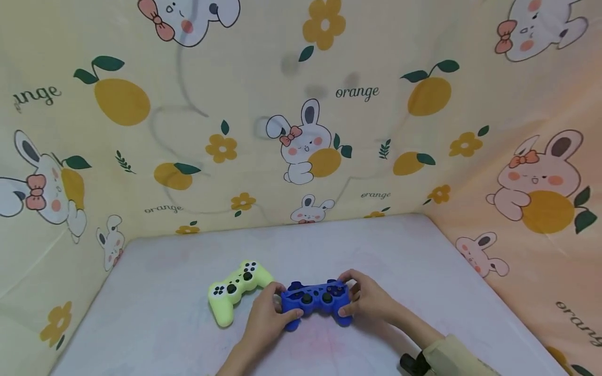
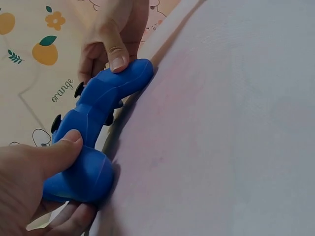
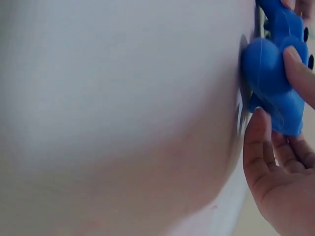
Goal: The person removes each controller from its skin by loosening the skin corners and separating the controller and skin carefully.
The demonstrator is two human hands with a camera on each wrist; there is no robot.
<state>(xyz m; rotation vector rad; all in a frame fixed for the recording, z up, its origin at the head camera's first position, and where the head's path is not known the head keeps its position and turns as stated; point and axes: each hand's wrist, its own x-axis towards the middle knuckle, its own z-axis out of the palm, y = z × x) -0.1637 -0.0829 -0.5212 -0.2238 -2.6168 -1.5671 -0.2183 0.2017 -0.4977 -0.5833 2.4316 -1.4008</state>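
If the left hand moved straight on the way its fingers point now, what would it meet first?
Probably the yellow controller, which lies just beyond the left hand gripping the blue controller; depth is hard to judge.

Two game controllers on the bench (image 1: 423, 271), one blue controller (image 1: 316, 300), one yellow-green controller (image 1: 237, 290), two hands at the blue one

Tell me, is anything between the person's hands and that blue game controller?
No, nothing visible. The left hand grips one handle of the blue controller and the right hand grips the other, fingers directly on it. The yellow-green controller lies on the table beside the left hand, off to the side.
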